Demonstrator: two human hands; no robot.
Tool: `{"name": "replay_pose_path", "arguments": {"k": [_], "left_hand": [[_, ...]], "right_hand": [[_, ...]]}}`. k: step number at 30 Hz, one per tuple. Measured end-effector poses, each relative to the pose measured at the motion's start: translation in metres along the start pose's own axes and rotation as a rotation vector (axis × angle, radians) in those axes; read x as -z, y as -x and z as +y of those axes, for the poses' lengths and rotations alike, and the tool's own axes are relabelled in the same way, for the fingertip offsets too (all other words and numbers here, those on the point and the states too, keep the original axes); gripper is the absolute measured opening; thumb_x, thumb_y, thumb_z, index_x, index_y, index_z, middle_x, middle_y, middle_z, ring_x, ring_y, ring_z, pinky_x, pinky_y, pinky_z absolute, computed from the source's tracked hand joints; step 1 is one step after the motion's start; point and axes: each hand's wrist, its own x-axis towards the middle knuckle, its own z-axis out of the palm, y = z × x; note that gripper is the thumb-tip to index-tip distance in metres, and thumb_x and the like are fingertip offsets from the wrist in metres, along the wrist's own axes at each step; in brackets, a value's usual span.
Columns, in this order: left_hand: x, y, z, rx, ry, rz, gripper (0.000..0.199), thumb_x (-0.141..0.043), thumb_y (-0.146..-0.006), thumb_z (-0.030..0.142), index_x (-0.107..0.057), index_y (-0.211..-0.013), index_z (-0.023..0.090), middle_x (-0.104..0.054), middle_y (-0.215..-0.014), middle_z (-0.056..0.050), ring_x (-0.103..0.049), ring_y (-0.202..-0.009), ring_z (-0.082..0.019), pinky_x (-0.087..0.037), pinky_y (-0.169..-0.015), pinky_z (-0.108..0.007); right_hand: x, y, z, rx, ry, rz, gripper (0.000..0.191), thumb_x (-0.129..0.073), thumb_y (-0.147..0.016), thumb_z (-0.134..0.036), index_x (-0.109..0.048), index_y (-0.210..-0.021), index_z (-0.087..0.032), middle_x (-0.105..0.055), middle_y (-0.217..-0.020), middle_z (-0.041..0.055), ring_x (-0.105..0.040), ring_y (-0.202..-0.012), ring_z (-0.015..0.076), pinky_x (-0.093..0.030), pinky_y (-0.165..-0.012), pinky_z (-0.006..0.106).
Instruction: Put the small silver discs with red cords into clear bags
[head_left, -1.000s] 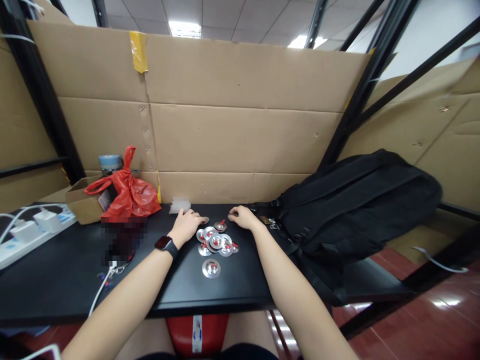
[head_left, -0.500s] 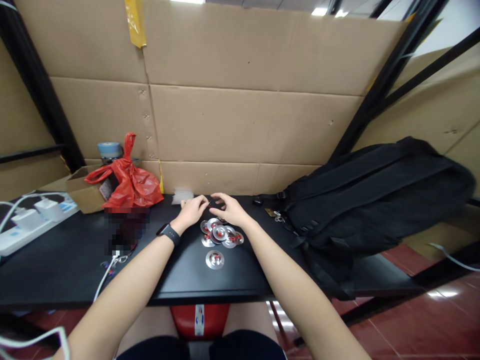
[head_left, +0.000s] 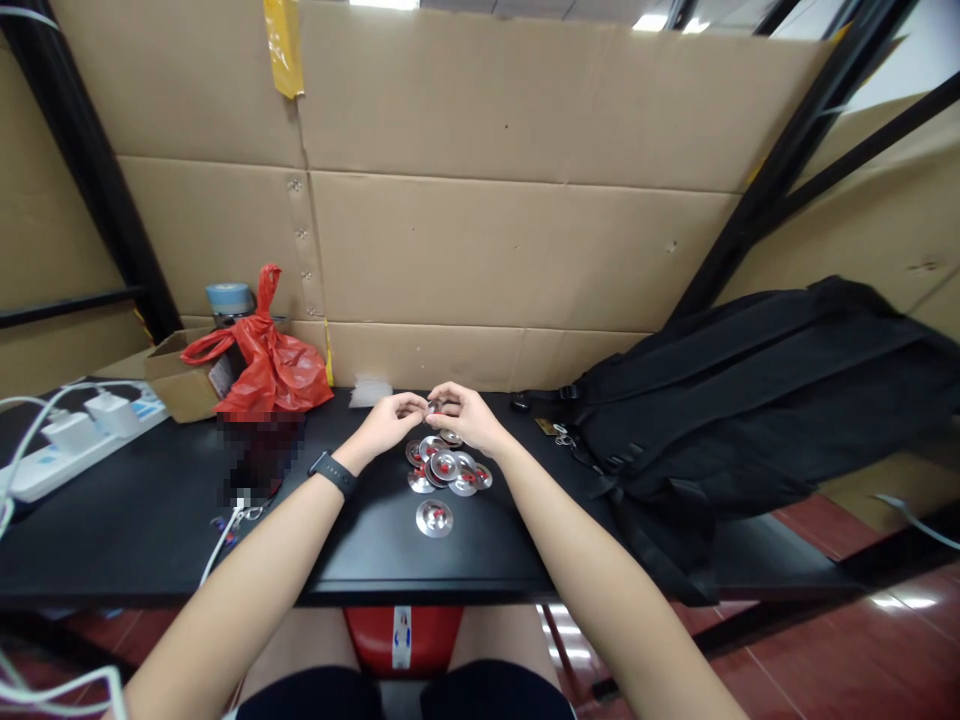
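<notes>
Just beyond the disc pile (head_left: 444,466), the left hand (head_left: 388,422) and right hand (head_left: 474,418) are pinching a half-hidden disc (head_left: 433,408) between fingers; below the pile, a red seat (head_left: 367,640) is bearing an illegible label (head_left: 401,638).

Appears to be a makeshift work booth, workshop or office; cannot be told which. Walled with cardboard panels (head_left: 480,250) between black metal posts (head_left: 90,160). Fitted with a black bench (head_left: 375,560) and power strip (head_left: 82,462). Floored in red tile (head_left: 892,640), lit by ceiling lights (head_left: 649,22).
</notes>
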Motion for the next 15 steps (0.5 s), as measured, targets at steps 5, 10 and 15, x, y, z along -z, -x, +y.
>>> {"name": "replay_pose_path", "arguments": {"k": [5, 10, 15], "left_hand": [[0.0011, 0.0043, -0.0019, 0.012, 0.01, -0.128, 0.025, -0.064, -0.085, 0.034, -0.068, -0.097, 0.013, -0.074, -0.097, -0.009, -0.069, -0.088, -0.019, -0.053, -0.083, -0.031], [-0.0004, 0.0079, 0.0018, 0.006, 0.051, -0.147, 0.025, -0.072, -0.079, 0.027, -0.068, -0.1, 0.012, -0.074, -0.097, -0.01, -0.07, -0.088, -0.019, -0.053, -0.086, -0.032], [-0.0003, 0.0093, 0.0079, 0.024, 0.011, -0.091, 0.024, -0.076, -0.076, 0.028, -0.071, -0.093, 0.012, -0.075, -0.087, -0.009, -0.069, -0.081, -0.018, -0.054, -0.082, -0.032]], "right_hand": [[0.0034, 0.0026, 0.001, -0.081, -0.004, -0.036, 0.04, -0.083, -0.065, -0.031, -0.063, -0.098, -0.019, -0.068, -0.098, 0.0039, -0.069, -0.076, 0.0157, -0.058, -0.069, 0.03], [0.0067, 0.0017, 0.0008, -0.072, 0.008, 0.005, 0.043, -0.084, -0.064, -0.032, -0.064, -0.1, -0.019, -0.067, -0.101, 0.0047, -0.068, -0.075, 0.0156, -0.056, -0.066, 0.028], [0.0097, 0.0018, -0.0041, -0.075, 0.032, -0.032, 0.042, -0.085, -0.063, -0.032, -0.066, -0.098, -0.018, -0.069, -0.092, 0.0032, -0.066, -0.07, 0.0144, -0.053, -0.062, 0.026]]}}
